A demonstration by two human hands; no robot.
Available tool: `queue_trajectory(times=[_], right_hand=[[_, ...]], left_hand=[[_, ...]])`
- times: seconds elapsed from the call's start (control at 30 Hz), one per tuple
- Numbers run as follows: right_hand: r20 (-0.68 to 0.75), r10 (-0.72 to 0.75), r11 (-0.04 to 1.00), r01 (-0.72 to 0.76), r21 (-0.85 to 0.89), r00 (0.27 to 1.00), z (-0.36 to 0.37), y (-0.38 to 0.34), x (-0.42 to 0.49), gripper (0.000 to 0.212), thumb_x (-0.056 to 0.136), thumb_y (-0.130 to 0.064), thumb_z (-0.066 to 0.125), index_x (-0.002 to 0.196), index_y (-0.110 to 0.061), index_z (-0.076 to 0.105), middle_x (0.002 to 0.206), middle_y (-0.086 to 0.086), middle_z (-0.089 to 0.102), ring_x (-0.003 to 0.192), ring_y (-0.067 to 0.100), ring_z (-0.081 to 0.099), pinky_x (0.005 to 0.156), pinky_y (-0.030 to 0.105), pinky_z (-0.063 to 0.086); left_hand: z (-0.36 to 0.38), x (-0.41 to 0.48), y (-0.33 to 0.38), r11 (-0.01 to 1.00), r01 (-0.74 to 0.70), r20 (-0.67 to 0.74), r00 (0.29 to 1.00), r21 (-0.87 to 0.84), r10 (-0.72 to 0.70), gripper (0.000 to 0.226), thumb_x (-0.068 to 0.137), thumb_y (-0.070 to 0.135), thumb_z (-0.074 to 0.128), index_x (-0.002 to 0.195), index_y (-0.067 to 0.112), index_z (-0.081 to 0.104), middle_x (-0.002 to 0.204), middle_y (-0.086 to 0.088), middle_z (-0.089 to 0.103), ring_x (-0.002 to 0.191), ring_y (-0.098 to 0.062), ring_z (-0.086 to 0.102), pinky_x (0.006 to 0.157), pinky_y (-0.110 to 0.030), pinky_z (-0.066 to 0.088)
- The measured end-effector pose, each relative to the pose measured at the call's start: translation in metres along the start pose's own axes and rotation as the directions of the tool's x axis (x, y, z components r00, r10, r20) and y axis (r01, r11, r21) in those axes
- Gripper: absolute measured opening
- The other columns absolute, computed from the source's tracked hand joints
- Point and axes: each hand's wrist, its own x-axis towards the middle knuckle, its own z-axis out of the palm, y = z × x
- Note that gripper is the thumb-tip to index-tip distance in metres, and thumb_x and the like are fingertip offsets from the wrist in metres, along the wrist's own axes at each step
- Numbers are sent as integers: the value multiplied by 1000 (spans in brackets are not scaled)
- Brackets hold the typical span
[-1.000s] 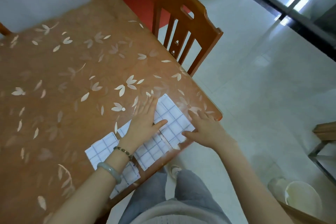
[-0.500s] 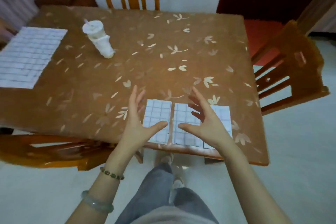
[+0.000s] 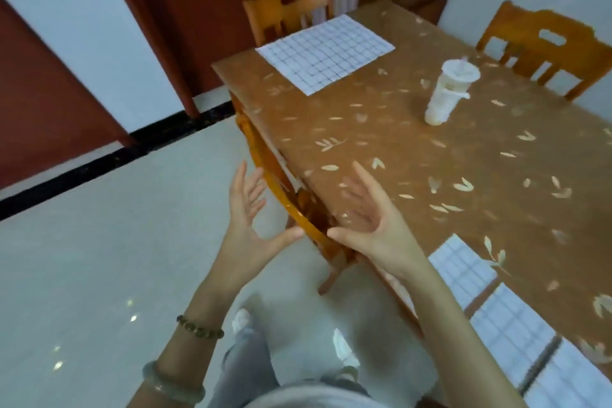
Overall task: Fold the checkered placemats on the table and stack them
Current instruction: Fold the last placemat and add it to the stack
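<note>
Lifted clear of the folded placemats [image 3: 511, 329], the left hand [image 3: 246, 228] and right hand [image 3: 374, 225] now hang in the air by the near left edge of the table [image 3: 414, 149], and the view has swung toward its far left end. On that far left corner one flat placemat [image 3: 326, 51] lies fully spread out, unfolded, just in front of a chair [image 3: 288, 7]. At the near right edge the folded ones lie side by side, not stacked as far as can be seen. A cup [image 3: 447, 93] with a straw stands upright further right, well apart from both. Fingers of both hands are spread and relaxed, holding nothing. By my reckoning the step in hand is the move to the last mat; next comes reaching its near edge and folding it over squarely
</note>
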Motion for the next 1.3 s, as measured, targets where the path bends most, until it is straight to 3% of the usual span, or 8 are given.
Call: queue_trajectory(times=[0.2, 0.3, 0.43, 0.57, 0.83, 1.03, 1.3], right_hand=[[186, -2, 1000, -1, 18, 983, 105, -17, 94, 96, 74, -12, 78, 145, -40, 20, 147, -10, 37, 131, 0, 39, 109, 27, 36], [200, -7, 1000, 4, 15, 980, 156, -25, 139, 94, 72, -18, 79, 141, -45, 21, 145, -11, 38, 130, 1, 40, 108, 29, 37], [201, -2, 1000, -4, 26, 980, 212, -37, 192, 91, 74, -11, 77, 137, -46, 21, 146, -7, 37, 132, 6, 40, 109, 34, 37], [201, 32, 999, -34, 6, 979, 254, -47, 235, 90, 74, -11, 77, 138, -44, 23, 144, -10, 39, 130, 6, 41, 106, 29, 39], [222, 80, 996, -87, 24, 972, 302, -49, 344, 89, 74, -6, 76, 137, -43, 25, 145, -5, 39, 132, 8, 40, 109, 34, 38], [244, 88, 993, -105, 57, 966, 323, -43, 457, 87, 72, -6, 77, 126, -54, 29, 138, -13, 41, 130, 5, 40, 109, 35, 38], [241, 127, 986, -149, 75, 962, 326, -57, 596, 88, 74, -2, 75, 137, -40, 27, 144, -3, 41, 131, 8, 41, 110, 36, 37]], left_hand=[[-118, 25, -41, 998, 45, -141, 989, -34, -49, 120, 62, 66, 76, 151, 36, 1, 155, 3, 24, 139, -5, 33, 113, -32, 32], [-175, 45, -65, 997, 68, -155, 985, -33, -72, 118, 63, 65, 76, 150, 36, 3, 154, 6, 27, 137, -4, 34, 113, -33, 33], [-240, 71, -91, 994, 99, -160, 982, -39, -104, 118, 63, 63, 77, 151, 33, 4, 152, 8, 29, 137, -3, 35, 113, -35, 34], [-288, 99, -114, 990, 127, -169, 976, -56, -135, 117, 63, 61, 78, 151, 34, 5, 151, 11, 31, 136, -5, 36, 113, -38, 34], [-344, 178, -157, 979, 176, -209, 958, -101, -194, 116, 63, 58, 79, 151, 33, 7, 150, 13, 32, 135, -4, 37, 111, -35, 36], [-384, 276, -190, 974, 206, -230, 947, -97, -223, 116, 62, 61, 78, 150, 34, 8, 152, 9, 32, 136, -4, 37, 112, -38, 36], [-426, 406, -212, 966, 241, -223, 941, -90, -256, 113, 64, 56, 78, 150, 34, 9, 152, 11, 31, 135, -1, 37, 111, -31, 37]])
